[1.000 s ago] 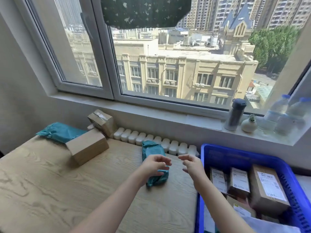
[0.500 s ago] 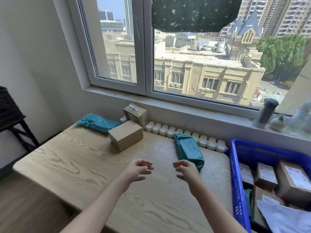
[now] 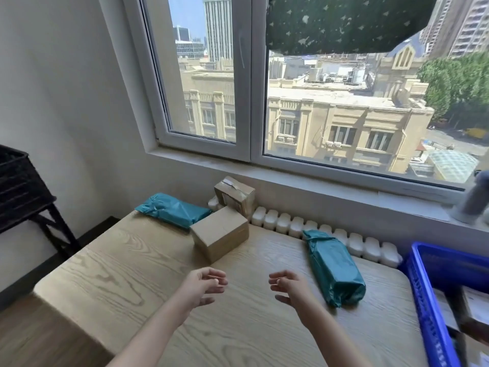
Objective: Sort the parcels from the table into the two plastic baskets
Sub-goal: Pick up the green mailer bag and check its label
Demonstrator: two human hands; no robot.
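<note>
Nothing is in either of my hands: my left hand [image 3: 203, 286] and my right hand [image 3: 289, 288] both hover over the wooden table [image 3: 111, 274], fingers loosely curled and relaxed, palms turned toward each other with a gap between them, forearms reaching forward from the near edge. Four parcels are left to sort. One teal mailer bag [image 3: 334, 267] lies just beside my right hand, toward the blue plastic basket [image 3: 423, 295] at the table's right end. Farther back, a plain cardboard box [image 3: 221, 237] sits ahead of my left hand, with a second teal mailer [image 3: 173, 210] behind it to the left and a taped cardboard box [image 3: 234, 194] tilted against the wall under the window. Only a corner of the basket shows, with what look like parcels inside. I judge the job partly done. I can't see a second basket for certain.
</note>
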